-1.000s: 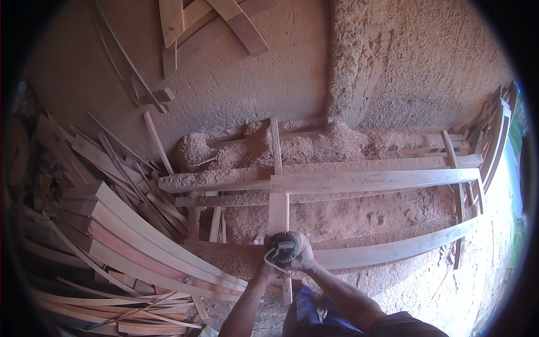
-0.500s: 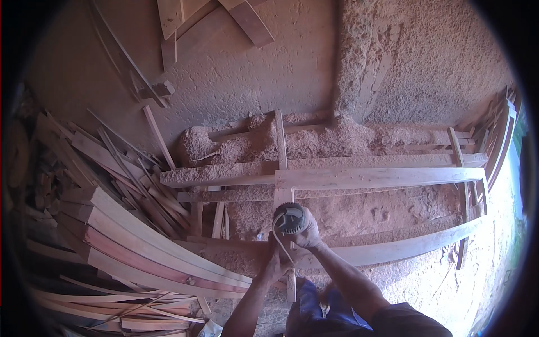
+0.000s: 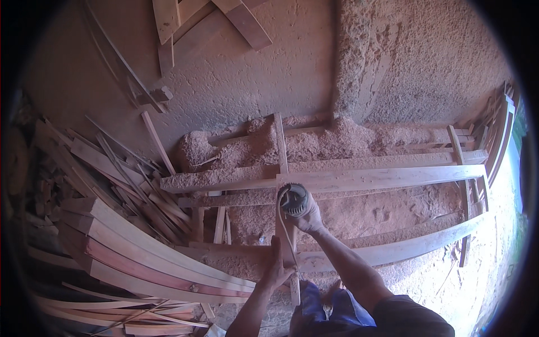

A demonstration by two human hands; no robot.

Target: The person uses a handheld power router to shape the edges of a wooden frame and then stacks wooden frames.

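Note:
My right hand (image 3: 307, 220) is wrapped round a corded power tool (image 3: 293, 199) with a round, dark, vented end. The tool stands over the left end bar of a long wooden frame (image 3: 387, 175), near its far left corner. Its working end is hidden beneath the body. A pale cord (image 3: 285, 229) runs from the tool toward me along the bar. My left hand (image 3: 273, 271) grips the same bar near its near left corner, thumb pointing away from me; the fingers are partly hidden. The frame has two long, slightly curved rails and lies on wooden supports.
Shavings (image 3: 359, 137) heap against the wall behind the frame. Thick curved boards (image 3: 151, 247) are stacked at left, near scrap wood (image 3: 118, 163) and thin curved strips (image 3: 123, 312). More boards (image 3: 241, 22) lean on the wall; curved pieces (image 3: 497, 146) stand at far right.
The power tool and my right hand have moved away from me along the end bar, toward the far rail. My left hand has come nearer to me and apart from the tool.

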